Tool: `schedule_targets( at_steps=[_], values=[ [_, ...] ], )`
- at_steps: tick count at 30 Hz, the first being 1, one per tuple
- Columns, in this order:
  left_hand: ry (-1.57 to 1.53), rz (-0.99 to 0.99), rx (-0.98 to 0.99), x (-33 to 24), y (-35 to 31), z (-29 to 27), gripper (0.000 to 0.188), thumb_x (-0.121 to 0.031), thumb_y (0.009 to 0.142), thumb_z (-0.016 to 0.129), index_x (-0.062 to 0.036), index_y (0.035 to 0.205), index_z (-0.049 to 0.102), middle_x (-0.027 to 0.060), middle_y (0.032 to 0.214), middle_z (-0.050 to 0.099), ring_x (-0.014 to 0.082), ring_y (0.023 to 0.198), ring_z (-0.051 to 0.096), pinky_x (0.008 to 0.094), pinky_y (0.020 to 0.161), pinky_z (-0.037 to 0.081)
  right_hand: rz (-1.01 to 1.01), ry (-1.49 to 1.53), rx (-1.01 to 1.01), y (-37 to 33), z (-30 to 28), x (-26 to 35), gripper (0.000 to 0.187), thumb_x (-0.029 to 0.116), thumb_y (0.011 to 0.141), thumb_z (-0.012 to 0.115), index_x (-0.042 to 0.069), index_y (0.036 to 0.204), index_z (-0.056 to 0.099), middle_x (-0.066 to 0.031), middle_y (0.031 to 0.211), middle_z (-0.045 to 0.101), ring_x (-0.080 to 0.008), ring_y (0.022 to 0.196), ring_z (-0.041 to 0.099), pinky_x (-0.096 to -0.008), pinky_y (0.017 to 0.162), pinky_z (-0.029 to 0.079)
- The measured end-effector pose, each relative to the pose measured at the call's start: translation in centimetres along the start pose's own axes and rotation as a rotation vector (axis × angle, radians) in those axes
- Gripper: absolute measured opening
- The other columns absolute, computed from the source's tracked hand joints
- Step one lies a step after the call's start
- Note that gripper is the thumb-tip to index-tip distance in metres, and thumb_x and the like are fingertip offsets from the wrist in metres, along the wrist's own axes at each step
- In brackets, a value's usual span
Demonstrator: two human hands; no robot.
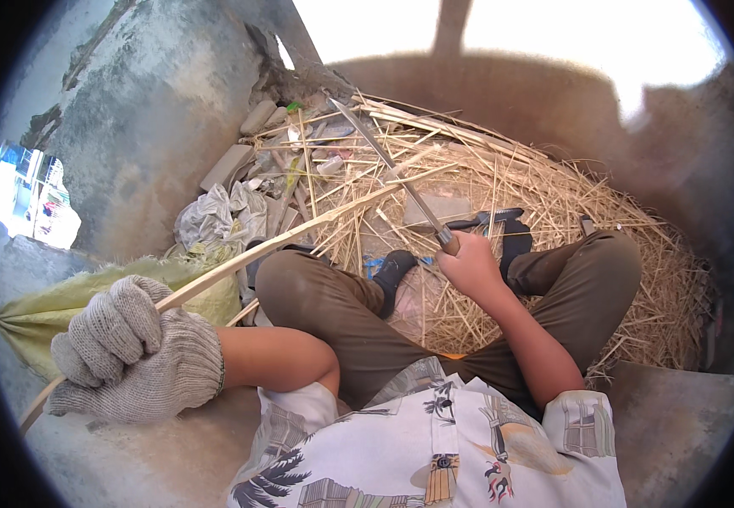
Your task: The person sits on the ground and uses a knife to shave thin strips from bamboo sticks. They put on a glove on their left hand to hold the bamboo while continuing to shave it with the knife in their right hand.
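My left hand (138, 356), in a grey knitted work glove, is closed around a long pale wooden or bamboo strip (274, 241). One end of the strip sticks out behind the glove; the other slants up and away to the right. Bare and closed, my right hand (472, 269) grips the handle of a long, narrow-bladed knife (368, 135). Its blade points up and to the left, crossing the far part of the strip. Whether the blade cuts into the strip or only rests against it, I cannot tell.
Straw-like shavings and split strips (637, 296) cover the floor around my bent legs. A dark-handled tool (489, 218) lies near a flat block (439, 209). To the left are a yellow-green woven sack (54, 317), crumpled plastic (214, 216) and rubble against a concrete wall (164, 110).
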State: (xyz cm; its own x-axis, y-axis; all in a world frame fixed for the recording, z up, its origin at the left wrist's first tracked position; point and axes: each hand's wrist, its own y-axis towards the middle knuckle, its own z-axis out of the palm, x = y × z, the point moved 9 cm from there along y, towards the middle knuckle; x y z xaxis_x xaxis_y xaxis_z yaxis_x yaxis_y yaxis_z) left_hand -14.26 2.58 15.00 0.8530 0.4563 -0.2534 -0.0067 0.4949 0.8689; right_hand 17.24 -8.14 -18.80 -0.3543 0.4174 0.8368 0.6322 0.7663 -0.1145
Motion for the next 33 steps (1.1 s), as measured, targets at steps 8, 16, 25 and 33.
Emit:
schedule_targets(
  at_steps=[8, 16, 25, 33],
  values=[
    [-0.09, 0.038, -0.008, -1.7, 0.6, -2.7, 0.053, -0.056, 0.098, 0.045, -0.0215, 0.059, 0.038, -0.0112, 0.047, 0.033, 0.003, 0.034, 0.027, 0.0217, 0.034, 0.023, 0.118, 0.396, 0.152, -0.6, 0.9, 0.0, 0.015, 0.012, 0.079, 0.064, -0.002, 0.075, 0.058, -0.0067, 0.056, 0.055, -0.0169, 0.054, 0.057, -0.0363, 0.054, 0.043],
    [-0.154, 0.051, -0.04, -0.8, 0.9, -3.4, 0.049, -0.048, 0.099, 0.051, -0.0212, 0.06, 0.039, -0.0105, 0.046, 0.034, 0.0018, 0.034, 0.027, 0.0207, 0.033, 0.022, -0.244, 0.151, -0.092, -1.9, -1.7, 3.9, 0.022, 0.019, 0.077, 0.071, 0.0, 0.08, 0.06, -0.0134, 0.059, 0.058, -0.0261, 0.055, 0.062, -0.0399, 0.054, 0.047],
    [-0.113, 0.032, -0.157, -4.1, 0.5, -7.1, 0.06, -0.061, 0.1, 0.038, -0.0208, 0.056, 0.034, -0.009, 0.046, 0.031, 0.0049, 0.035, 0.025, 0.0241, 0.035, 0.022, 0.186, -0.172, -0.271, 1.5, -8.4, -2.7, 0.022, 0.023, 0.079, 0.069, 0.001, 0.081, 0.065, -0.0162, 0.066, 0.064, -0.0329, 0.065, 0.066, -0.0443, 0.061, 0.049],
    [-0.138, 0.084, -0.19, -6.8, 0.8, -12.1, 0.054, -0.055, 0.099, 0.04, -0.0206, 0.058, 0.035, -0.01, 0.047, 0.03, 0.0039, 0.035, 0.027, 0.0219, 0.033, 0.026, 0.264, 0.224, -0.128, 1.3, -6.5, -5.4, 0.02, 0.016, 0.079, 0.064, -0.003, 0.075, 0.064, -0.009, 0.058, 0.058, -0.0211, 0.048, 0.055, -0.0364, 0.049, 0.043]
  ],
)
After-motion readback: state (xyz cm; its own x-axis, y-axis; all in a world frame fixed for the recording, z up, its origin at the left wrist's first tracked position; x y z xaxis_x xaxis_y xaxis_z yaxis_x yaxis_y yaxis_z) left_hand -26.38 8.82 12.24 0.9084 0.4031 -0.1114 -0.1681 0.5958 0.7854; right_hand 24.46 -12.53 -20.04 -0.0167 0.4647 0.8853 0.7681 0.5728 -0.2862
